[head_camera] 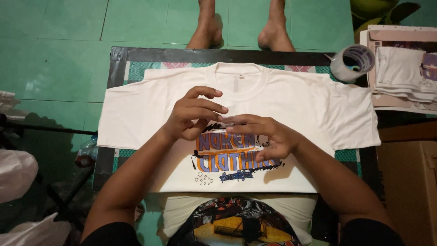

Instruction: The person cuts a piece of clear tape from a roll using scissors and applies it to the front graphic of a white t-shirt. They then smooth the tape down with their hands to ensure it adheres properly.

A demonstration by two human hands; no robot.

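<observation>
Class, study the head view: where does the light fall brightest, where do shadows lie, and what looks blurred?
Head view: brightest on the white T-shirt; the right hand casts a soft shadow on the print; left hand sharp; the floor's left edge dim and slightly soft.

- A roll of clear tape (353,63) stands on the board's far corner, well beyond and to the right of the fingers.
- A stack of folded white shirts (400,73) lies on a flat carton further right of the fingers, just past the tape.
- Two bare feet (241,29) of another person rest on the green tiled floor (54,50), straight beyond the fingers.
- A brown cardboard box (407,182) sits right of the fingers, nearer the wearer.
- White plastic bags (16,173) lie far left of the fingers.
</observation>
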